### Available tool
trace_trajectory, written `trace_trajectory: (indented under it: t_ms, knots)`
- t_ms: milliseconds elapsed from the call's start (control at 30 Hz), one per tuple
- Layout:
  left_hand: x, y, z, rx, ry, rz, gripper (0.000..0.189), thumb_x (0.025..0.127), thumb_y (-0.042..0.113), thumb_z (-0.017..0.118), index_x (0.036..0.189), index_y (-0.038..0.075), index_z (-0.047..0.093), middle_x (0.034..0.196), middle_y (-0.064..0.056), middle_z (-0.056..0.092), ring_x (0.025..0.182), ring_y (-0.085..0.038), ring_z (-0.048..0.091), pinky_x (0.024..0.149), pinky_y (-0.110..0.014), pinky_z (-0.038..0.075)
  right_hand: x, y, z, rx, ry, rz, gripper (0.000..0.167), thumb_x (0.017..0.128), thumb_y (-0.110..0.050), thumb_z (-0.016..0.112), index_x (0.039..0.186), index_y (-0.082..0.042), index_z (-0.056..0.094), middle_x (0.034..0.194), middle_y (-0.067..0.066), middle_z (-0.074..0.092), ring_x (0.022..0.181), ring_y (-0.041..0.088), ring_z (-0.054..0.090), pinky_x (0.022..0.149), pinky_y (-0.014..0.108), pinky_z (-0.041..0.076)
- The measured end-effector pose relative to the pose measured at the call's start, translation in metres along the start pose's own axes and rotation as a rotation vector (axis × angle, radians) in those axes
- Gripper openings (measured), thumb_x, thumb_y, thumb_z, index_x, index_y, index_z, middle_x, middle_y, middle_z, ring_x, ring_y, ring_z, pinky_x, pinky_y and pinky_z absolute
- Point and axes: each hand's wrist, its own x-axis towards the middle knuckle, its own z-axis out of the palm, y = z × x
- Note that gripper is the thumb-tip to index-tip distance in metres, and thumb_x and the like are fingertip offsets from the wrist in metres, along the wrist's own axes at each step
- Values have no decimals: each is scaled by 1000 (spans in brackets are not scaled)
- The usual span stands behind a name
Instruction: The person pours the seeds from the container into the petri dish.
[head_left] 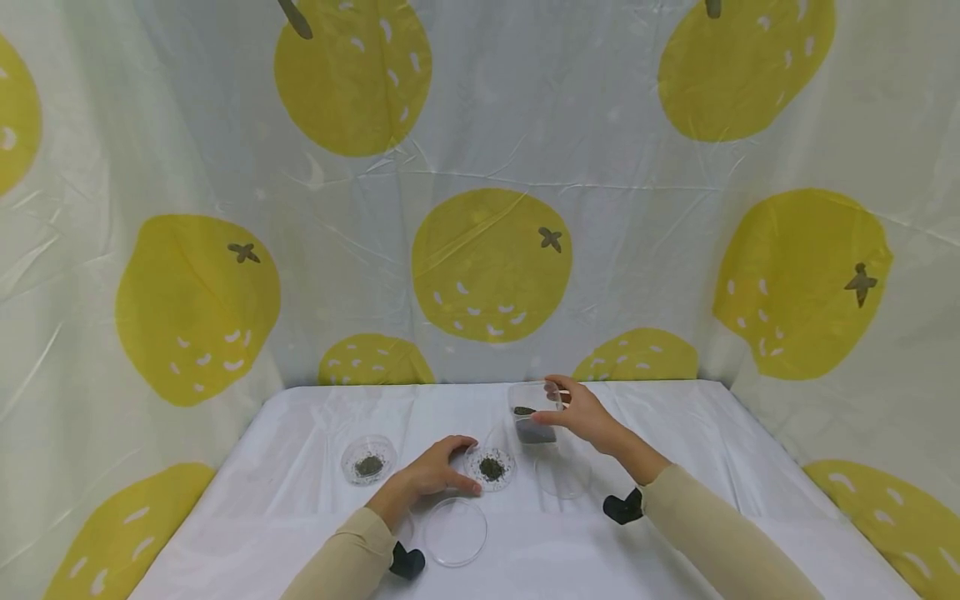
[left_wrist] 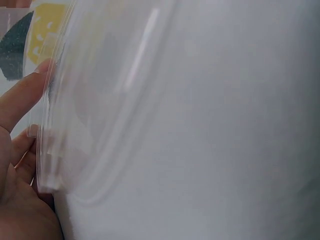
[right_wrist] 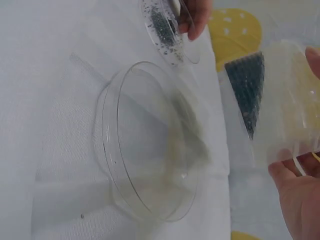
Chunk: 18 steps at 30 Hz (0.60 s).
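Observation:
My left hand (head_left: 435, 468) holds a round clear petri dish (head_left: 507, 481) by its side, thumb and fingers around the rim. Dark crumbly granules (head_left: 491, 469) lie heaped and scattered inside it. Up and to the right, my right hand (head_left: 588, 417) grips a clear plastic box (head_left: 536, 429) between thumb and fingers, above the table. The right wrist view shows the box tilted, with dark granules (right_wrist: 247, 92) gathered at one end. An uncovered-looking clear dish (right_wrist: 150, 145) stands below the right hand, and the filled dish appears beyond it.
Another petri dish (head_left: 368, 460) with dark granules stands to the left on the white-covered table (head_left: 300, 450). A clear round lid (head_left: 455, 533) lies in front, beside another clear rim partly hidden by the left wrist. A fruit-print curtain (head_left: 491, 267) encloses the table.

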Motion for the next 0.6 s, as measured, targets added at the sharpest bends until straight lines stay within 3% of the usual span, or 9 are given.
trace_trajectory:
  t_ms: [233, 600]
  knots:
    - [-1, 3, 1, -2, 5, -11, 79, 74, 14, 94, 143, 5, 57, 147, -16, 53, 142, -41, 40, 118, -58, 27, -6, 3, -13, 93, -19, -10, 83, 89, -26, 84, 156, -4, 40, 152, 22, 46, 141, 42, 42, 104, 56, 46]
    - [0, -1, 0, -3, -1, 8, 80, 74, 16, 95, 143, 4, 57, 146, -16, 54, 142, -40, 41, 117, -57, 29, -24, 7, -40, 122, -32, -48, 82, 89, -18, 83, 156, 1, 39, 151, 24, 46, 142, 42, 42, 102, 44, 51]
